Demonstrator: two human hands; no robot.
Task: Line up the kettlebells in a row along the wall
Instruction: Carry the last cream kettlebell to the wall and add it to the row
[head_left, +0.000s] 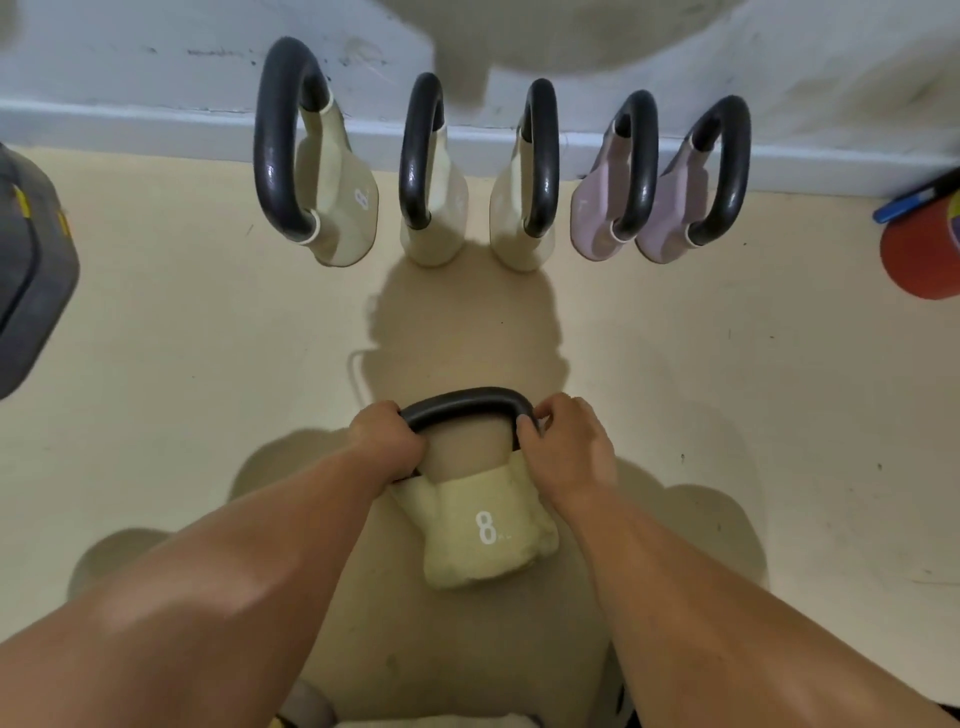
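A cream kettlebell marked 8 (485, 530) is near me, low in the middle of the view, its dark handle (465, 404) pointing toward the wall. My left hand (384, 439) grips the handle's left end and my right hand (563, 447) grips its right end. Whether it rests on the floor or hangs just above it, I cannot tell. Along the white wall (156, 67) stands a row of kettlebells: three cream ones (345, 208) (436, 218) (517, 218) and two pink ones (597, 213) (670, 218).
A grey padded object with yellow marks (31, 270) sits at the left edge. A red cylinder with a blue pen-like item (919, 254) lies at the right edge by the wall. Cream floor (182, 364) spreads between me and the row.
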